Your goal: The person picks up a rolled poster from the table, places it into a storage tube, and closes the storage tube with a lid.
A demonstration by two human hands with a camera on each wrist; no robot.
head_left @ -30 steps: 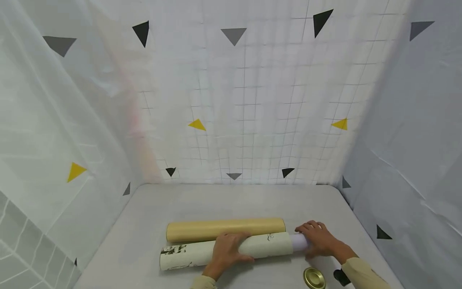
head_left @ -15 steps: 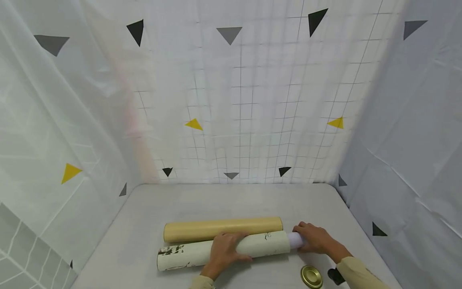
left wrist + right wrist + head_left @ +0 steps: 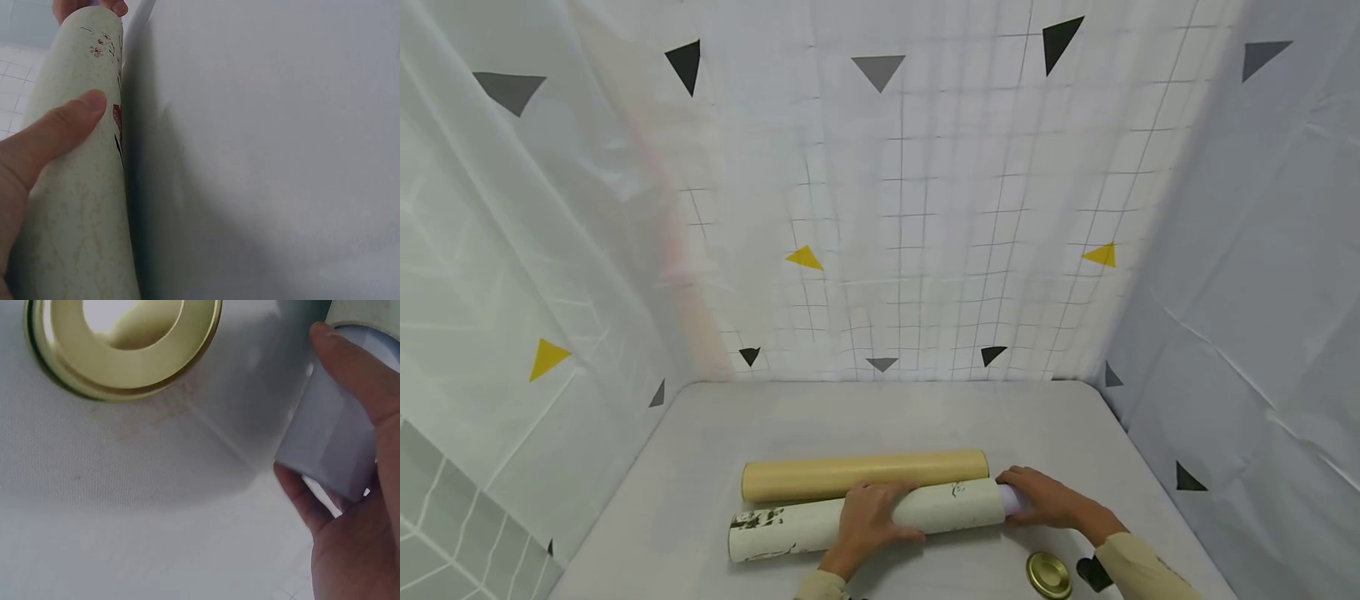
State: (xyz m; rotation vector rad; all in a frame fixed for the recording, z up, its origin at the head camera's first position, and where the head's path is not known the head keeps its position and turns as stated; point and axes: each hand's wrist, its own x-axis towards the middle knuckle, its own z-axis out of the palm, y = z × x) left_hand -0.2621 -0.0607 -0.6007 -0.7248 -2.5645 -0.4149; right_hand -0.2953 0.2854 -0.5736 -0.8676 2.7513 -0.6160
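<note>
A cardboard tube (image 3: 955,506), off-white with dark and reddish printed marks, lies slightly slanted across the table. My left hand (image 3: 865,527) grips it around the middle, and in the left wrist view the thumb lies along its side. From the tube's right end sticks a short length of rolled pale lilac paper (image 3: 1011,500). My right hand (image 3: 1051,502) holds this roll by its outer end; in the right wrist view the thumb is right at the tube's rim and fingers wrap the roll (image 3: 331,425). Most of the roll is hidden inside the tube.
A plain yellow tube (image 3: 865,476) lies just behind the printed one. A round gold metal lid (image 3: 1049,575) rests near the front, beside the right forearm. White sheet walls with black, grey and yellow triangles enclose the white table (image 3: 880,417) at the back and sides.
My right hand has moved left, pushing the lilac roll deeper into the printed tube, so less of it shows. My left hand keeps its grip on the tube.
</note>
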